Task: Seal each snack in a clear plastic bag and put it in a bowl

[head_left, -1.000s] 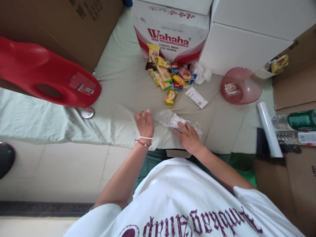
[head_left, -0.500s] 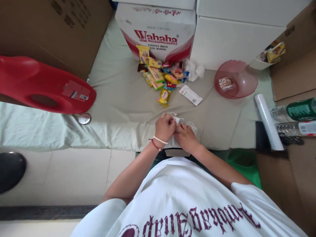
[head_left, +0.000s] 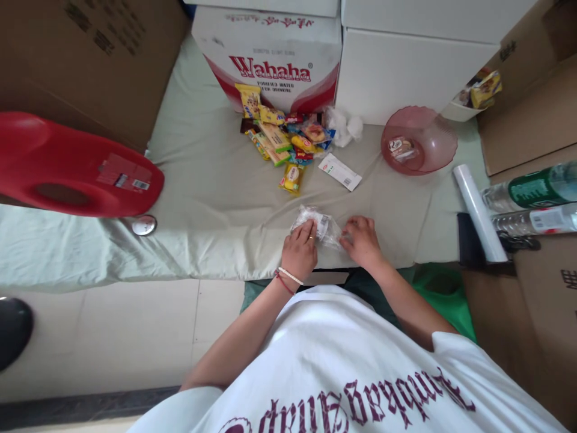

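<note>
A crumpled clear plastic bag (head_left: 332, 233) with a white label and barcode lies near the front edge of the cloth-covered table. My left hand (head_left: 300, 251) rests on the bag's left part, its fingers stretched out flat over it. At the bag's right end, the curled fingers of my right hand (head_left: 363, 242) pinch the plastic. Beyond the hands lies a white packet (head_left: 339, 172) with a barcode. To its left is a small yellow snack packet (head_left: 292, 178), at the front of a pile of wrapped snacks (head_left: 274, 137).
A pink translucent bowl (head_left: 442, 144) holding a wrapped snack stands at the right. Further right are a white roll (head_left: 479, 213) and clear bottles (head_left: 532, 189). A red plastic jug (head_left: 81, 162) lies at the left by a round tin (head_left: 144, 225). Cardboard boxes (head_left: 265, 60) line the back.
My hands have moved apart. The left now lies flat on the bag, and the right has shifted to the bag's right end, so more of the bag shows. The view has shifted slightly.
</note>
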The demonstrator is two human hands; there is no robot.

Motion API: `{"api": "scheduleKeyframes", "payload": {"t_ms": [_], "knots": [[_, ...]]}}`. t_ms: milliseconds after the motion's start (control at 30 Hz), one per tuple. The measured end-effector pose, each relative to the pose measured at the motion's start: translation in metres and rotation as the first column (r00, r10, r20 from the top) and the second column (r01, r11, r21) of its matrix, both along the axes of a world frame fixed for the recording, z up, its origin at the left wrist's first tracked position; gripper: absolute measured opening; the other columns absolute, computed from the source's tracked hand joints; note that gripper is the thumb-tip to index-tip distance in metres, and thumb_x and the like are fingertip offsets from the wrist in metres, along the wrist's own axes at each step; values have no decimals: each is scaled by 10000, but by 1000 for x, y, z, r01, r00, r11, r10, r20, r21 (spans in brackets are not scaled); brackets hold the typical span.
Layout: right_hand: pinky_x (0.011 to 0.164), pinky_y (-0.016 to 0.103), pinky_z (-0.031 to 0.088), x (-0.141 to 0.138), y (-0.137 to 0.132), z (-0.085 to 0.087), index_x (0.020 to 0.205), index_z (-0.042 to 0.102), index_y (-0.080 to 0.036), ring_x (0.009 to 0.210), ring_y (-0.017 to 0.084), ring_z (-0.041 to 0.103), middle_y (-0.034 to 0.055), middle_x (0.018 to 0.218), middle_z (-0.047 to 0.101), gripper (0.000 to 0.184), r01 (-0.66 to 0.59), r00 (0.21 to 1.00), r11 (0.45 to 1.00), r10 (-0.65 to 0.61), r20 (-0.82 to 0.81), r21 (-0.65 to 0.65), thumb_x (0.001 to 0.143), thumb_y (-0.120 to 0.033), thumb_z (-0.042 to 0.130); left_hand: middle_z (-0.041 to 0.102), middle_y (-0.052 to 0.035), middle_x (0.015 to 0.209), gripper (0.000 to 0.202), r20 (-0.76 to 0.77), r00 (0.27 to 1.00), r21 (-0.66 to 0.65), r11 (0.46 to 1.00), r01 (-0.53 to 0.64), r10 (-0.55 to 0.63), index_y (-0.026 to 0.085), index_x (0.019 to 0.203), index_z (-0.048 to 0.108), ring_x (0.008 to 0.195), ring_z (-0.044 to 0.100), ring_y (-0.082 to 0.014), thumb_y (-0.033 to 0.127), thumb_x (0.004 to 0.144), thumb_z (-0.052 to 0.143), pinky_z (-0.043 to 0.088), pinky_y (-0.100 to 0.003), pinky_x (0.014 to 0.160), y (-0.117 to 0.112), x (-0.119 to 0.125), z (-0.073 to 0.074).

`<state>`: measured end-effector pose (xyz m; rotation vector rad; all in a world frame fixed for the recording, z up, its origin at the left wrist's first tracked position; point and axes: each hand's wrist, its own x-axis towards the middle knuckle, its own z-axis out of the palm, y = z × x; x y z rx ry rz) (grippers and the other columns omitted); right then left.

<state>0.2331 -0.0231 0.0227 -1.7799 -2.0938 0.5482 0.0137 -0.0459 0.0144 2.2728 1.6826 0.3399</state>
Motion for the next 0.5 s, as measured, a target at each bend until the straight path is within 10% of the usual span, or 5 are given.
{"api": "scheduleKeyframes", "payload": {"t_ms": [200,500], "knots": [[813,340,519,-25,19,34,1031,667,-216,847,217,649,72,949,699,181,45,981,993,-64,-183,-108,994,-341,541,486,-168,1643,637,-10,999,26,998,54,-53,160,1586,478,1426,519,-322,117,952,440,469,-486,1007,-2,0,-5],[847,375,528,-147,72,47,1310,623,-171,1021,281,687,183,1263,670,328,-34,930,971,118,348,-238,1082,-329,449,704,-204,1314,366,66,987,112,984,137,-145,106,1241,721,1375,561,-343,154,913,565,344,-533,1239,-16,-10,-2]]}}
